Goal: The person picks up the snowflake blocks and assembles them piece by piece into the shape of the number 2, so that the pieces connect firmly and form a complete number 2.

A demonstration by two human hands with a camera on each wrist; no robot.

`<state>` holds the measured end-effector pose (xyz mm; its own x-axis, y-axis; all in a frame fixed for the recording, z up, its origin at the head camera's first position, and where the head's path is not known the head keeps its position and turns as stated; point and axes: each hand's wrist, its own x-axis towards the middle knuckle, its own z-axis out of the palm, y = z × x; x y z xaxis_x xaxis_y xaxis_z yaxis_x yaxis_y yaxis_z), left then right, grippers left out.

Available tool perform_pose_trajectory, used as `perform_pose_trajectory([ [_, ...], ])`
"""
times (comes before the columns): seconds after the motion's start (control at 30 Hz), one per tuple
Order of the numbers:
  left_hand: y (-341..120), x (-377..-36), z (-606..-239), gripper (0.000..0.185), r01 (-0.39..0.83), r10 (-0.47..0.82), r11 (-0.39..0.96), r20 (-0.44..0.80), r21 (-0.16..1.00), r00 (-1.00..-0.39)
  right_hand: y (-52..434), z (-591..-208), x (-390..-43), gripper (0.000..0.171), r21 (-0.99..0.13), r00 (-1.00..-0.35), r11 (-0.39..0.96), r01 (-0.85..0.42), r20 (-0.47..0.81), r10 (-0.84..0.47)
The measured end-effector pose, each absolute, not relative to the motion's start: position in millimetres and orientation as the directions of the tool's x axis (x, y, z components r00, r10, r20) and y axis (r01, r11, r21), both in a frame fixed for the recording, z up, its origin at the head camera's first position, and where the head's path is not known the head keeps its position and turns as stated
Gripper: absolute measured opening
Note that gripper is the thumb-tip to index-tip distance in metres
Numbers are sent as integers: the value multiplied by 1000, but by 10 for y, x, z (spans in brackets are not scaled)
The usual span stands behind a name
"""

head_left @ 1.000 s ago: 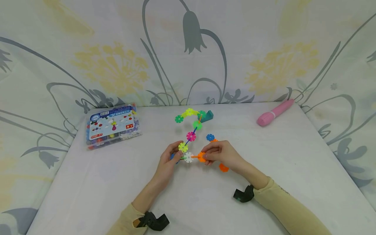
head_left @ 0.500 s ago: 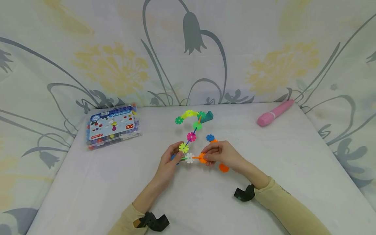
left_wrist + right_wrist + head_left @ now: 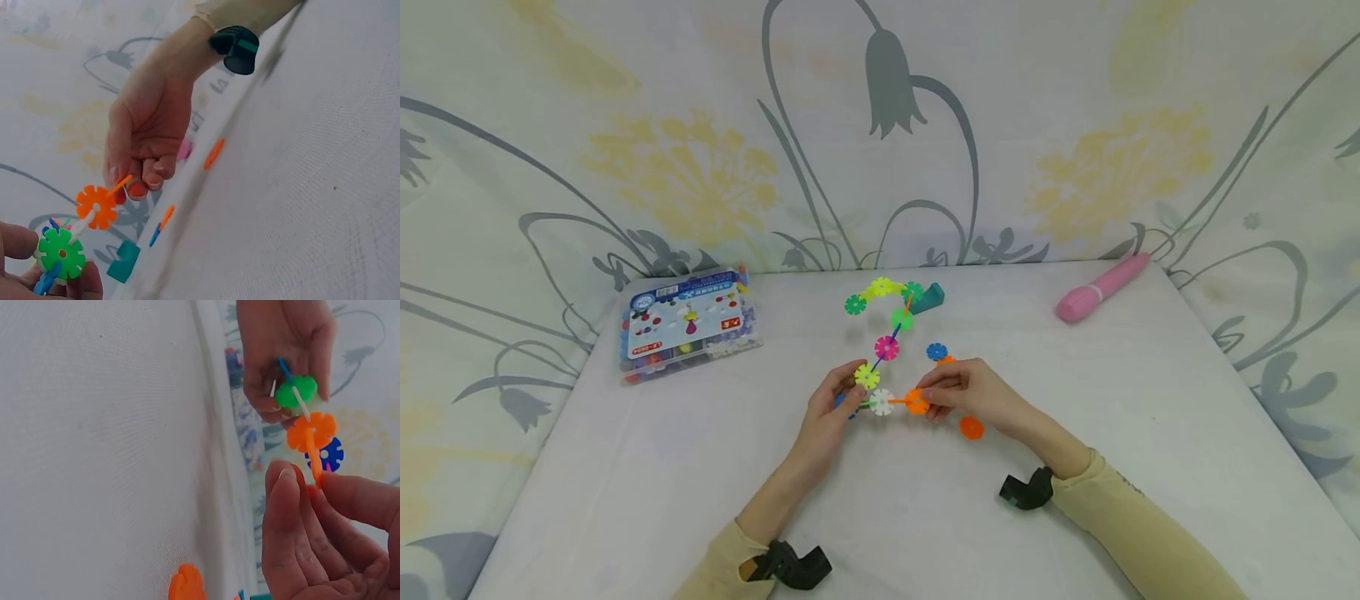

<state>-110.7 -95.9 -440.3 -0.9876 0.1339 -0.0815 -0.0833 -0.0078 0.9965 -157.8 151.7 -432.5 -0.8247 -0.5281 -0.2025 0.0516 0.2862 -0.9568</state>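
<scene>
A chain of slotted snowflake discs in several colours hangs between my hands. My left hand (image 3: 829,417) grips it near a yellow disc (image 3: 867,376) and a green disc (image 3: 62,254). From there a white disc (image 3: 882,402) leads to an orange disc (image 3: 917,402). With thumb and fingertips, my right hand (image 3: 973,398) pinches another orange disc (image 3: 314,464), seen edge-on and joined to that one. The chain's other branch runs away past a pink disc (image 3: 887,347) to yellow and green discs (image 3: 855,304). The left fingers partly hide a blue disc.
A loose orange disc (image 3: 972,428) lies below the right hand. Beyond that hand lies a blue disc (image 3: 937,352) against an orange one. A teal block (image 3: 929,298) sits behind the chain. A clear-lidded box (image 3: 688,321) is back left, a pink microphone-shaped object (image 3: 1101,289) back right.
Both hands keep their hold and stay nearly in place. The right hand has shifted very slightly right, and more of the orange disc's face shows beside its fingertips.
</scene>
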Motion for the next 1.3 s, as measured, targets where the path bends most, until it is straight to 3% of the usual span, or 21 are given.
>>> perform_pose_trajectory([
  [0.4,-948,-1127,-4385,43,-83,126,-17,-80,996,-989,1649,-4233,-1642,29,-951,-834,308,0,-170,-525],
  [0.8,-967,-1115,-4394,42,-85,119,-7,-84,996,-989,2080,-4267,-1653,26,-861,-832,503,-70,-228,-505],
  [1.3,-988,-1129,-4403,42,-99,122,-16,-97,995,-988,2083,-4361,-1604,24,-733,-752,616,-287,-227,-619],
])
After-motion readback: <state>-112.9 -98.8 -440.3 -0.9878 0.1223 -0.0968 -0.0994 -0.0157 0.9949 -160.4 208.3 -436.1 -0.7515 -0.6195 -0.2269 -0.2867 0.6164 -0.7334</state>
